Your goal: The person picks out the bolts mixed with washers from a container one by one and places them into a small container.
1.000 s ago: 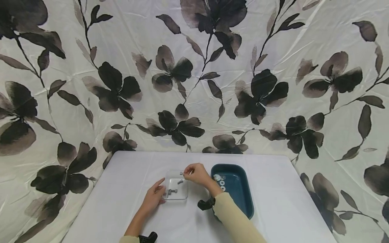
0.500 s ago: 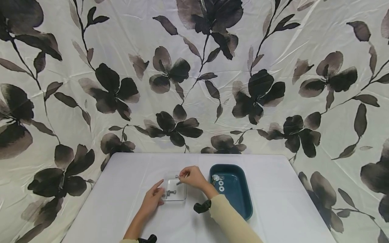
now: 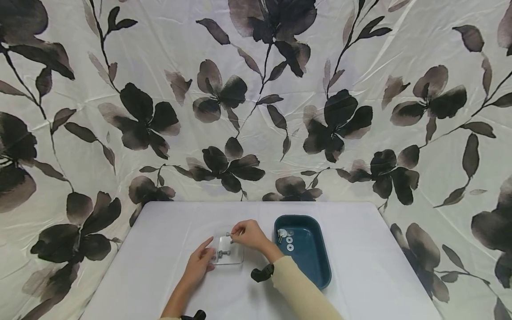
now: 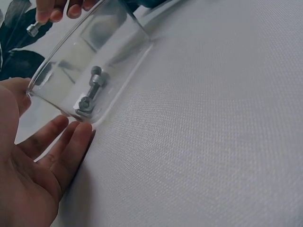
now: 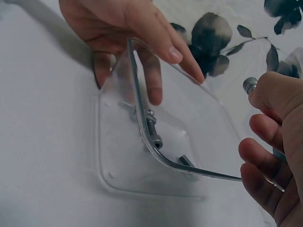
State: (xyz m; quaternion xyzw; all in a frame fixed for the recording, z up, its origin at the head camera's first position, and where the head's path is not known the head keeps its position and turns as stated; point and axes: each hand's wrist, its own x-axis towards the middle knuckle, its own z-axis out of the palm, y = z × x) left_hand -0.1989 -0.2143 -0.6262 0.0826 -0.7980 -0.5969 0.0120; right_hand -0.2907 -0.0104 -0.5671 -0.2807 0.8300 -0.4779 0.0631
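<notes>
My left hand point(image 3: 198, 260) rests against the left side of a clear plastic container point(image 3: 236, 264), with relaxed fingers touching its outer wall and rim in the left wrist view. Inside the container lie several metal bolts point(image 4: 94, 87); another bolt point(image 5: 186, 161) lies apart from them on its floor. Just above the container's far rim, my right hand point(image 3: 250, 234) pinches a bolt point(image 5: 249, 85) between thumb and forefinger. Only the knurled head of that bolt shows; its shank is hidden by the fingers.
A dark teal tray point(image 3: 326, 253) stands right of the container, under the right forearm's far side. White washers point(image 3: 290, 243) and a few metal pieces point(image 3: 280, 237) lie at its left. A white cloth covers the table point(image 3: 360, 249), and a floral curtain point(image 3: 256, 133) hangs behind.
My right hand has moved slightly left and down over the container with the bolt in its fingers. My left hand stays against the container. The head view has shifted slightly.
</notes>
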